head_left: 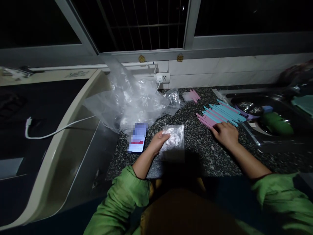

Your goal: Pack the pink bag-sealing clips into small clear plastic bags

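My left hand (158, 143) is closed on a small clear plastic bag (176, 143), with the thumb lying over its left side. The bag lies just above the counter and reflects the light. Over at the right, my right hand (226, 133) has its thumb and fingertips closed at the lower ends of the pink sticks (205, 120). These flat sticks lie side by side with light-blue sticks (220, 112) in a loose row. My fingertips are partly hidden by the hand itself.
A phone (139, 138) with a lit screen lies left of my left hand. Behind it spreads a large crumpled plastic bag (137, 101). More pink sticks (195, 96) lie by the wall. A sink (259, 140) holding bowls is on the right; a white cable (58, 129) crosses the left side.
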`<control>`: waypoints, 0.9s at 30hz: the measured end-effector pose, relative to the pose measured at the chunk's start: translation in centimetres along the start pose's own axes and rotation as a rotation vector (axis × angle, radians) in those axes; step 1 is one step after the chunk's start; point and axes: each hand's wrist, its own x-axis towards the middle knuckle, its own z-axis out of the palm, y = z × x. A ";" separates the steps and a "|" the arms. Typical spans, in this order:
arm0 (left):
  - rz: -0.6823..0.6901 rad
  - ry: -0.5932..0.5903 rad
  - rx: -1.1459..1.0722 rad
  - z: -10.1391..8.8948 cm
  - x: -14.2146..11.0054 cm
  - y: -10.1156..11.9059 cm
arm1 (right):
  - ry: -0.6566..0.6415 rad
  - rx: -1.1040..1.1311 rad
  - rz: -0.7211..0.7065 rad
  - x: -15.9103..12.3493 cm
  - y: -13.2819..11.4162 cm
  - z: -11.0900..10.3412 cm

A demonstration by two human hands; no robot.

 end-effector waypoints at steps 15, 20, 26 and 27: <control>-0.048 -0.004 0.079 -1.2 -0.5 0.2 | -0.106 -0.024 -0.028 0.0 -1.1 0.1; -0.005 0.038 0.154 -1.5 -0.3 0.0 | -0.088 0.094 -0.071 0.7 -2.8 -0.2; -0.035 0.058 0.140 -1.8 -0.1 -0.1 | -0.011 0.320 -0.174 1.7 -6.0 -1.2; -0.042 0.058 0.132 -1.9 -0.1 -0.2 | 0.001 0.355 -0.193 1.8 -6.5 -1.5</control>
